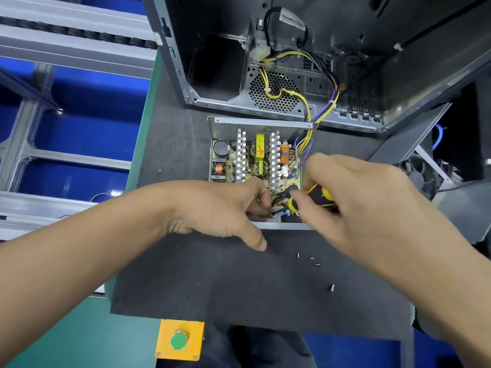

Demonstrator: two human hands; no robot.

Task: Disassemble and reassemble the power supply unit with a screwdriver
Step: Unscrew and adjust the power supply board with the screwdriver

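The power supply unit (255, 152) lies open on the dark mat, its circuit board, heat sinks and coils exposed. My right hand (353, 187) grips a yellow and black screwdriver (316, 197) over the unit's near right corner. My left hand (225, 208) reaches into the near edge of the unit, its fingers curled around dark wires there; the fingertips are partly hidden. Several loose screws (309, 258) lie on the mat in front of the unit, one more screw (332, 287) nearer to me.
An open computer case (292, 57) stands behind the unit, joined to it by yellow and purple cables (308, 134). A yellow box with a green button (179, 340) sits at the table's near edge. A fan (419, 176) lies to the right.
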